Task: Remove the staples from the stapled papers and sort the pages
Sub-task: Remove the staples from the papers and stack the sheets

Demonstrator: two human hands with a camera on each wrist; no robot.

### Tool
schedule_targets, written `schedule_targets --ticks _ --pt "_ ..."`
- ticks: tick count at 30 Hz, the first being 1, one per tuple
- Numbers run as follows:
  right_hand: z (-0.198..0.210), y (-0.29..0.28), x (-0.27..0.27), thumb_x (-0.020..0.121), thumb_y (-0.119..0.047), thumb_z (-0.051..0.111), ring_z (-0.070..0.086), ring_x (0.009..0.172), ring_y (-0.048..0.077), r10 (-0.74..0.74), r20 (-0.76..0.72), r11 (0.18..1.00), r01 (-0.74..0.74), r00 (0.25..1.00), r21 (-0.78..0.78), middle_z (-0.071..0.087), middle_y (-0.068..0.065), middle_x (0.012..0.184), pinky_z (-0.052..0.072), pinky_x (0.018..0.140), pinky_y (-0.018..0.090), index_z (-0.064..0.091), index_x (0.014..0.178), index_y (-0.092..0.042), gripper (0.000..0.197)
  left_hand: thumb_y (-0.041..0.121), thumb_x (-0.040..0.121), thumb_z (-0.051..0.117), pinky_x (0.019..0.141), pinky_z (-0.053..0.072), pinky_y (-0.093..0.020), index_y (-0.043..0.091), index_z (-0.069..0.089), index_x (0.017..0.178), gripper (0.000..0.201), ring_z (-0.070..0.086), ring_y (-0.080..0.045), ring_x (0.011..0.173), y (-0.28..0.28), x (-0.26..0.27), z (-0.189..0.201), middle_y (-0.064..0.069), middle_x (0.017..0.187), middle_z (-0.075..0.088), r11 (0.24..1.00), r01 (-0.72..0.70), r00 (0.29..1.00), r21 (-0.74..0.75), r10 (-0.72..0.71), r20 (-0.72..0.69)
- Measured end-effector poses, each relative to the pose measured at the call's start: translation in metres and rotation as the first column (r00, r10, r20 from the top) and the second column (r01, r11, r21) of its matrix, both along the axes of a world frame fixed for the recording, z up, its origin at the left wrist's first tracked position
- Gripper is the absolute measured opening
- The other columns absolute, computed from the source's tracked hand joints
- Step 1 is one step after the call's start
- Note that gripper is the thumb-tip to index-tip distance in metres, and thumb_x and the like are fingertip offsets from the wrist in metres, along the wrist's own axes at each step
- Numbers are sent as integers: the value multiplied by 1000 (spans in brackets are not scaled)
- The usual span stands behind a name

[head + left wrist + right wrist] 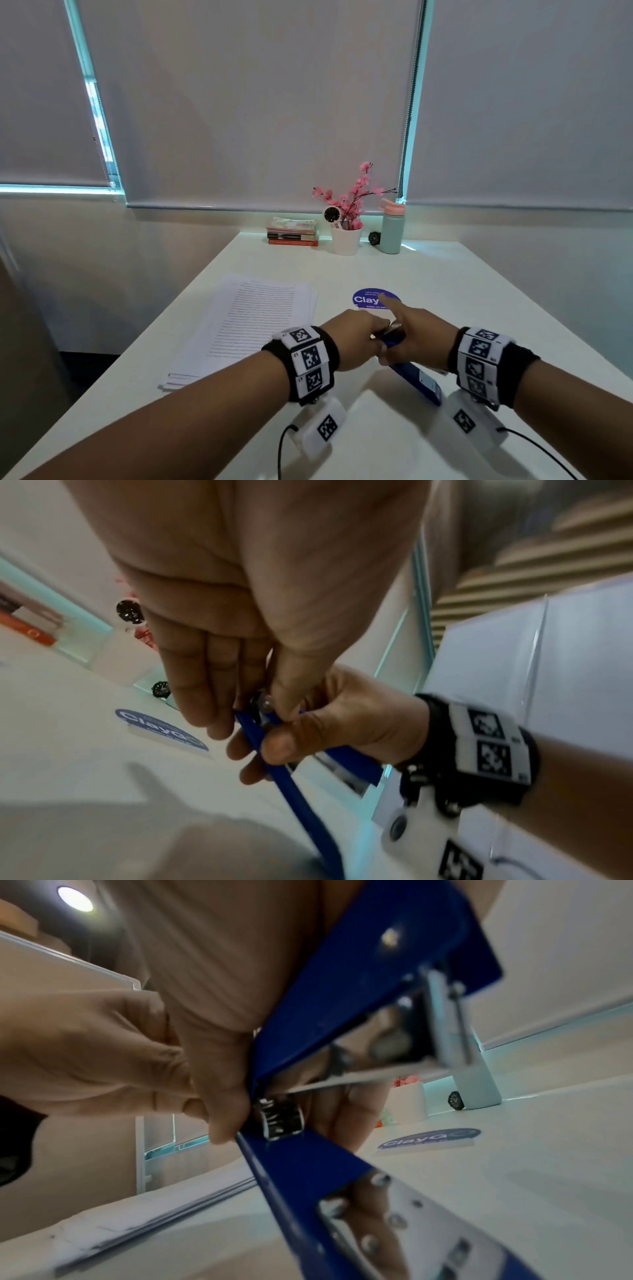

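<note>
While both hands meet above white table (pixel 445 274), right hand (pixel 416 334) grips blue metal stapler (pixel 412 375), opened in V, index finger extended. Left hand (pixel 356 337) pinches at stapler's hinge end. Stack of printed white papers (pixel 253 318) lies flat just left of hands, untouched. Round blue sticker (pixel 368 298) beyond fingers.

On the surface (pixel 445 274) we see the papers (pixel 253 322) at left, the round sticker (pixel 368 298) to their right, and books (pixel 293 231), plant pot (pixel 346 240) and bottle (pixel 391 229) along the far edge.
</note>
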State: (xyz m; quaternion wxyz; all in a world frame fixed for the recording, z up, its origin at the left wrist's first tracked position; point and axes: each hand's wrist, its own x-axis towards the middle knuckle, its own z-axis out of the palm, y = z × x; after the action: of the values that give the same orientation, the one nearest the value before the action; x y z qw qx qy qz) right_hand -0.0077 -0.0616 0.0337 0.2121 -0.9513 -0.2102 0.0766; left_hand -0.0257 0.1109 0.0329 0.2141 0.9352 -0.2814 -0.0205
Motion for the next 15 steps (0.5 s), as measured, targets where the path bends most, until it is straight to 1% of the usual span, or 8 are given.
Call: schedule_targets --ticks 2,3,5,7,8,10,12,15 --pt "-4 2 -2 71 -36 83 57 105 13 17 15 998 -16 1000 -63 65 -5 114 43 90 23 8 155 -26 113 18 91 58 84 49 -37 16 67 111 22 63 -25 95 1 -2 -4 -6 105 71 993 35 998 109 -41 53" --pt "-6 3 -2 70 -38 83 56 104 12 35 17 995 -33 999 -97 65 -4 117 42 89 23 9 155 -26 114 19 91 58 82 50 -37 15 67 111 21 63 -26 93 1 -3 -6 -7 103 71 986 42 996 163 -53 67" --pt "-9 2 -1 71 -38 82 53 97 10 66 7 988 -64 998 -142 63 -5 114 38 84 21 12 154 -27 109 20 93 56 75 49 -36 13 67 109 20 62 -27 89 0 -5 -9 -9 100 70 966 39 995 256 -61 80" --pt "-7 -3 -1 75 -36 79 53 94 9 74 11 983 -71 997 -167 61 -10 109 39 84 21 21 150 -34 95 19 95 52 68 41 -34 9 62 109 20 59 -28 86 -1 -7 -12 -12 99 67 945 10 993 326 -48 108" --pt "-5 -7 0 78 -34 75 54 95 9 83 36 979 -75 996 -188 62 -12 110 41 86 21 30 146 -37 82 19 96 51 67 38 -33 8 60 110 20 59 -30 87 -2 -7 -13 -14 100 66 939 -7 991 344 -38 126" --pt "-1 -15 -1 83 -23 65 58 103 10 131 111 962 -99 985 -253 63 -13 116 45 91 24 48 134 -40 56 20 96 51 67 38 -33 8 55 115 23 60 -33 90 -2 -6 -15 -16 102 64 934 -43 990 356 -8 139" --pt "1 -22 -1 86 -15 58 57 110 13 192 167 942 -134 967 -307 61 -12 118 44 94 27 59 126 -36 45 22 95 52 67 39 -33 8 55 116 26 61 -34 90 -5 -3 -16 -16 102 64 925 -57 990 376 4 142" --pt "1 -26 1 92 -18 55 56 114 13 251 256 924 -152 934 -351 56 -12 125 42 96 26 62 125 -32 37 30 95 54 66 38 -32 7 59 113 30 61 -33 88 -15 0 -21 -15 101 65 895 -76 994 440 35 101"
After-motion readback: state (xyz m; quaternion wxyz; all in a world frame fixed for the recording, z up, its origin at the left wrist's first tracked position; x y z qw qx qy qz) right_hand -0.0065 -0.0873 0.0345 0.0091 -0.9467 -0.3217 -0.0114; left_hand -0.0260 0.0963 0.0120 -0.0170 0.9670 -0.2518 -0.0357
